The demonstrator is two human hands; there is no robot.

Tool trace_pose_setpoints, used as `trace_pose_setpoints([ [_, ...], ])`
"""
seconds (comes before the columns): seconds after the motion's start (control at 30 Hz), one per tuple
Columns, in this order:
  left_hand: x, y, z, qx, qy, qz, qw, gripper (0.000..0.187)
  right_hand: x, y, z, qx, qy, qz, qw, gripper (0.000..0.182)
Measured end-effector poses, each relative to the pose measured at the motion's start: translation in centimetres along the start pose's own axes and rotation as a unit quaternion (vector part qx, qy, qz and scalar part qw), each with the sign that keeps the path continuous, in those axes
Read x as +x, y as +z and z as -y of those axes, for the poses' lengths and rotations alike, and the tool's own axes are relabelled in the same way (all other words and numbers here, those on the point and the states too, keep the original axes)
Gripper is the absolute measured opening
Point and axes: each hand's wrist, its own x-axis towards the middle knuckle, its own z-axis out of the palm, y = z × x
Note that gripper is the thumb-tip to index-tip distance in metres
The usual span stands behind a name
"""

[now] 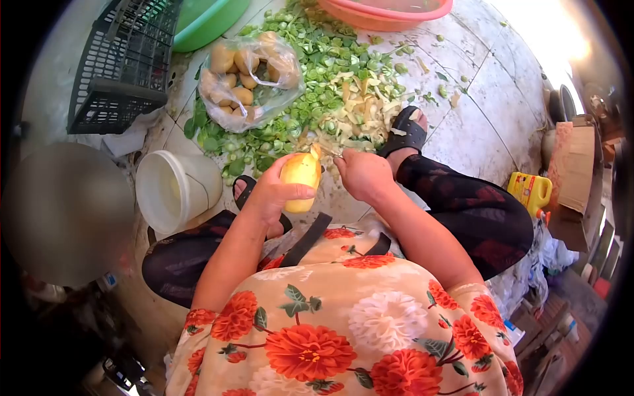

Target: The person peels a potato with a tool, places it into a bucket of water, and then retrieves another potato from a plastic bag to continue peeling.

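Yellow potato [302, 173], if slick, could slip our left hand's [272, 193] clamp; right hand [365, 175] curls closed, contents unclear.

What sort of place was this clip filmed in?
Probably an informal food-preparation spot, at home or in a small shop: vegetable peelings lie on a tiled floor, beside a clear plastic bag of what look like potatoes.

Tiled flr [489, 96], grn veg scraps [323, 56], peels [363, 109], bucket [205, 185]
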Motion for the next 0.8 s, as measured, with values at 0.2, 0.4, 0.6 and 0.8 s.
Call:
trace_pose_setpoints([
  [0.2, -0.2, -0.9, -1.1, 0.027, 0.059, -0.063, 0.996, 0.083, 0.4, -1.4, 1.9, 0.08, -0.034, -0.066, 0.994, 0.036],
  [0.4, 0.3, 0.4, -0.3, 0.069, 0.031, -0.076, 0.994, 0.087, -3.1, -1.8, 4.3, 0.069, -0.114, -0.002, 0.991, 0.034],
  [0.6, -0.7, 1.2, -0.3, 0.225, 0.078, -0.049, 0.97, 0.085, 0.0, -0.4, -0.3, 0.041, 0.033, -0.031, 0.998, 0.035],
  [0.8, 0.1, 0.9, -0.4, 0.379, 0.075, -0.173, 0.906, 0.081, -3.8, -1.5, 4.9, 0.073, -0.091, 0.014, 0.993, 0.034],
])
